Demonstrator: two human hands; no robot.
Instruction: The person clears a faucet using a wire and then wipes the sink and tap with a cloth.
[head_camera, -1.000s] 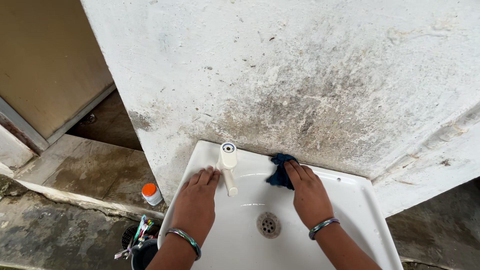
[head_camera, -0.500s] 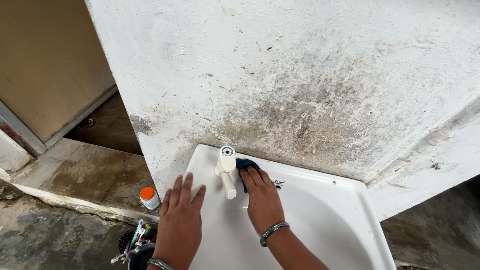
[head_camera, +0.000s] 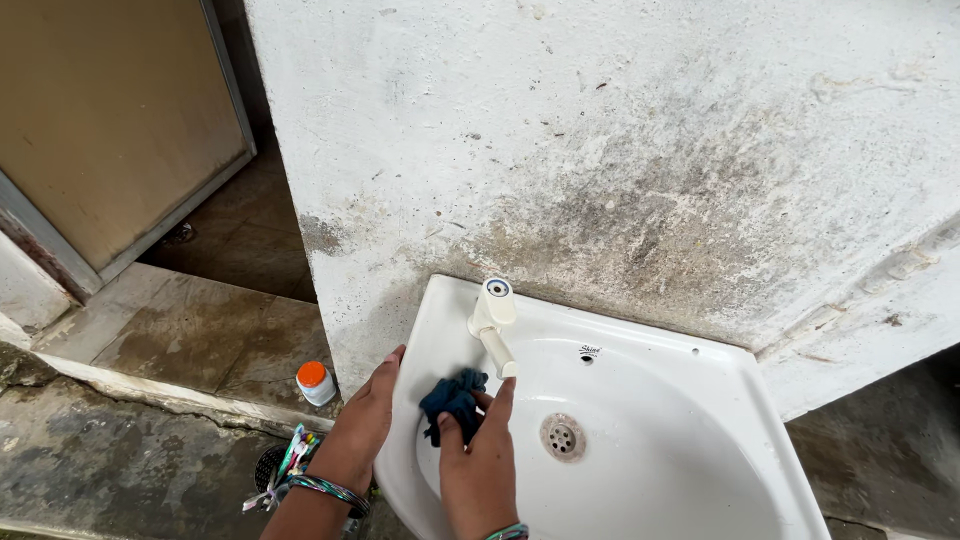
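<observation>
Far left, a tan door (head_camera: 110, 120) w/ grey frame is standing over a wet, stained concrete step (head_camera: 180, 340), and below it a small white bottle w/ orange cap (head_camera: 315, 383) is sitting upright on the step edge, well apart from the basin, prob. parked there to be out of the splash zone. Just under it a dark holder w/ toothbrushes (head_camera: 285, 470) is standing on the floor beside the sink's left corner, partly hidden by the forearm. The left hand (head_camera: 368, 415) is curling over the left rim of the white sink (head_camera: 700, 400), fingers wrapped on the edge & holding nothing else; it looks like it's bracing the body while the other hand is working. The wrist is wearing a multicolour bangle. Next, the dark blue cloth (head_camera: 452, 398) is sitting bunched up inside the bowl on its left slope, just below & left of the tap's spout. The right hand (head_camera: 480, 455) is pinching it from below w/ thumb & fingers closed on the cloth, pressing it against the porcelain; bunching prob. gives a firmer pad for rubbing. The cream plastic tap (head_camera: 493, 325) is standing at the back left corner, spout angling down into the bowl, no water visibly running. The drain (head_camera: 562, 436) is lying mid-bowl, right of the cloth & uncovered. Behind, the whitewashed wall (head_camera: 650, 150) is showing grey mould staining above the sink.
</observation>
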